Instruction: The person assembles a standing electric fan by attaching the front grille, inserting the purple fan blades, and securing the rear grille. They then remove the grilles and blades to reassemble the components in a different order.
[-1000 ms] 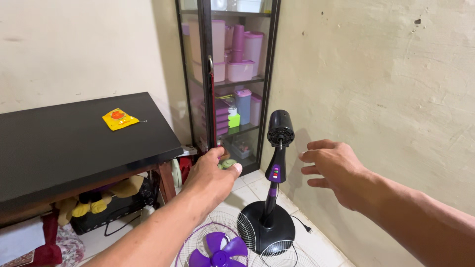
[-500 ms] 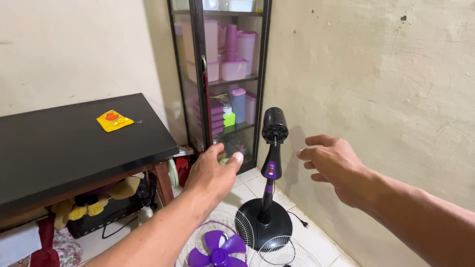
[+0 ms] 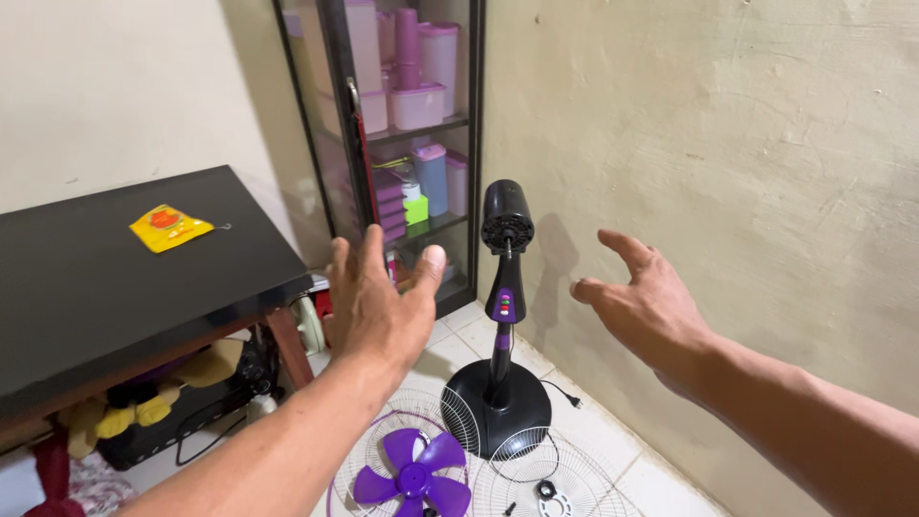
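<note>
A black and purple fan stand (image 3: 503,306) rises from a round black base (image 3: 495,416) on the tiled floor, its motor head (image 3: 506,218) bare, without blade or guard. My left hand (image 3: 376,306) hovers open left of the stand, fingers spread, holding nothing. On the other side of the motor head, my right hand (image 3: 639,306) is open too, palm turned toward the stand and not touching it. A purple fan blade (image 3: 414,478) lies in a wire guard (image 3: 383,469) on the floor in front of the base. A second wire guard (image 3: 550,479) lies to the blade's right.
A black table (image 3: 115,278) with a yellow packet (image 3: 168,228) stands at left, soft toys and clutter beneath it. A glass-door cabinet (image 3: 392,124) of pink and purple containers fills the corner. A beige wall runs along the right. A power cord (image 3: 563,394) trails from the base.
Both hands have opened wider and lifted slightly, fingers now spread. The view has shifted right and down, showing more of the floor and the second guard.
</note>
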